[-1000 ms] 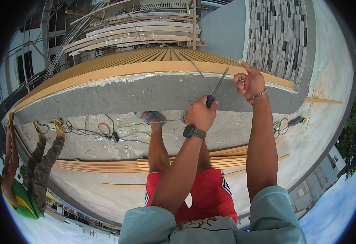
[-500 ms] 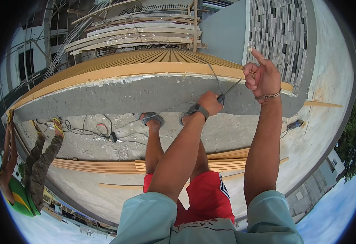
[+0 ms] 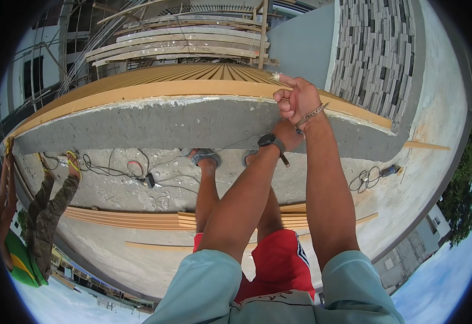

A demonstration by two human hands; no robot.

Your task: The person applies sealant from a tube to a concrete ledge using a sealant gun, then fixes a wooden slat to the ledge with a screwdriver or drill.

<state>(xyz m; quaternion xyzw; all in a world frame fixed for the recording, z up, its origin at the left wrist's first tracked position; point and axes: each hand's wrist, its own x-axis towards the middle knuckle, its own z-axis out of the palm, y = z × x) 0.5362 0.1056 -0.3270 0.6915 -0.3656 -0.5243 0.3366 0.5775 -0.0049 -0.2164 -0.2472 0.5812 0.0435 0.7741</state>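
Observation:
My right hand point(image 3: 301, 101) is over the tan edge strip point(image 3: 187, 88) of the ribbed panelling point(image 3: 192, 74). Its index finger points out with a whitish, putty-like blob point(image 3: 277, 77) on the tip, while the other fingers curl loosely. Behind the right wrist is my left hand point(image 3: 288, 132), closed and largely covered, above the grey cement ledge point(image 3: 165, 125). The black-handled tool with a thin metal rod that it grips is almost wholly hidden now. A whitish smear runs along the joint between strip and ledge.
At far left another person point(image 3: 58, 205) stands with a hand at the panelling's end. Cables point(image 3: 106, 171) and a power tool point(image 3: 391, 170) lie on the concrete floor. Tan slats point(image 3: 128, 217) are behind my feet; planks point(image 3: 192, 46) and stone cladding point(image 3: 373, 48) are beyond the ledge.
My right hand has moved left from near the stone cladding to the panelling edge, crossing in front of my left hand. The left hand has shifted slightly right and its tool is now covered.

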